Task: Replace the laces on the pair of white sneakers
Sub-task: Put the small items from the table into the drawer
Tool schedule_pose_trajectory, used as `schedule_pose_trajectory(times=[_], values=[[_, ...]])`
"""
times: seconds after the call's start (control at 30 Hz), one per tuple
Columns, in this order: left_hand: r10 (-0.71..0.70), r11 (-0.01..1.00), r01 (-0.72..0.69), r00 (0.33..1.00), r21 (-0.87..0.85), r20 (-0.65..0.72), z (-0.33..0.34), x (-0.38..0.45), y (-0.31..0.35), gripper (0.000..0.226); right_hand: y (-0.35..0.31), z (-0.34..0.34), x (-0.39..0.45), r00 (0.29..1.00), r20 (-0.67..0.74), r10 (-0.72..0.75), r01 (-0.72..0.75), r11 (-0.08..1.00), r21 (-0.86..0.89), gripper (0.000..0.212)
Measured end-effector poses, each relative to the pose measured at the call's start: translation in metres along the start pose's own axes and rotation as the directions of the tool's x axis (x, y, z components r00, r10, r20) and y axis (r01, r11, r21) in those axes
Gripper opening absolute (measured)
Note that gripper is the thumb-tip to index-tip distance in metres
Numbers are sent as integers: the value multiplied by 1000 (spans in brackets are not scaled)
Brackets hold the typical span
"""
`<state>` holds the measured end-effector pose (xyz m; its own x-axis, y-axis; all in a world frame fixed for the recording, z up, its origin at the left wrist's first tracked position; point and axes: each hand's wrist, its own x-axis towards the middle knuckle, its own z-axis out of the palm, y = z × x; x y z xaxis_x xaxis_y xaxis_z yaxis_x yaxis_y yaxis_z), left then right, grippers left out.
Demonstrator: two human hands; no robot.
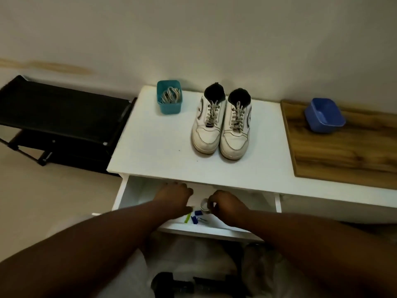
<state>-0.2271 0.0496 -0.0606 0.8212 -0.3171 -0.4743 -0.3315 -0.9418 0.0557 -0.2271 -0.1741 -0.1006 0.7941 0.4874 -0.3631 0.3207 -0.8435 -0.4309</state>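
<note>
At left centre, a black fabric rack (62,117). On the white bench (163,147), a teal plastic tub (169,108) holds coiled grey laces (170,96). Mid-frame stand the laced white sneakers (221,127). Below, an open drawer (133,194) holds small blue and green clips (194,218); the left hand (174,197) reaches in, fingers hidden, grasp unclear; the right hand (227,204) pinches a tape-like roll (204,205). At right, a blue bowl (324,115) sits on a wood-grain board (343,151).
</note>
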Motion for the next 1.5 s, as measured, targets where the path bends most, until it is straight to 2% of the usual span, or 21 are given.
schedule_pose_trajectory(times=[0.07, 0.17, 0.27, 0.43, 0.53, 0.67, 0.77, 0.83, 0.9, 0.97, 1.03, 1.1, 1.2, 1.37, 1.5], values=[[-64, 995, 60, 996, 77, 60, 17, 19, -9, 71, 11, 20, 16, 998, 31, 61, -61, 998, -27, 15], [-110, 991, 105, 992, 88, 54, 37, 40, -16, 83, 24, 46, 33, 990, 51, 133, -132, 991, -22, 18], [-110, 991, 105, 992, 83, 67, 51, 53, -8, 90, 36, 70, 45, 979, 119, 163, -162, 987, -15, 22], [-128, 991, 116, 970, 68, 205, 65, 60, 9, 101, 45, 89, 48, 965, 203, 167, -174, 985, 17, 19], [-90, 994, 71, 962, 83, 257, 67, 53, 10, 102, 47, 86, 42, 958, 233, 168, -180, 983, 28, 23], [-71, 997, 65, 918, 28, 390, 45, 43, 11, 100, 34, 54, 29, 956, 241, 168, -197, 975, 104, 28], [40, 998, -53, 898, 17, 438, 14, 30, 18, 91, 8, 12, 5, 967, 229, 116, -158, 972, 176, 41], [138, 988, -152, 901, 0, 411, 1, 17, 23, 86, -9, -13, -20, 976, 216, 33, -69, 985, 160, 54], [216, 970, -242, 901, 23, 376, -6, 1, 23, 93, -19, -28, -43, 968, 248, -29, 14, 998, 64, 64], [263, 938, -320, 907, 132, 328, -7, -15, 22, 106, -25, -34, -58, 952, 293, -85, 116, 989, -89, 73], [301, 891, -354, 929, 285, 213, -2, -26, 21, 108, -31, -33, -63, 941, 309, -140, 212, 954, -214, 74], [309, 874, -318, 947, 366, 85, 3, -32, 20, 113, -34, -29, -61, 939, 285, -189, 276, 912, -304, 66], [278, 889, -240, 960, 391, -42, 4, -40, 16, 122, -33, -22, -59, 946, 183, -266, 319, 857, -405, 60], [204, 906, -130, 968, 402, -146, 5, -43, 10, 139, -29, -22, -56, 959, 29, -281, 251, 797, -550, 102], [143, 919, -68, 975, 389, -167, 9, -37, 9, 141, -25, -29, -54, 973, -14, -229, 183, 809, -559, 119]])
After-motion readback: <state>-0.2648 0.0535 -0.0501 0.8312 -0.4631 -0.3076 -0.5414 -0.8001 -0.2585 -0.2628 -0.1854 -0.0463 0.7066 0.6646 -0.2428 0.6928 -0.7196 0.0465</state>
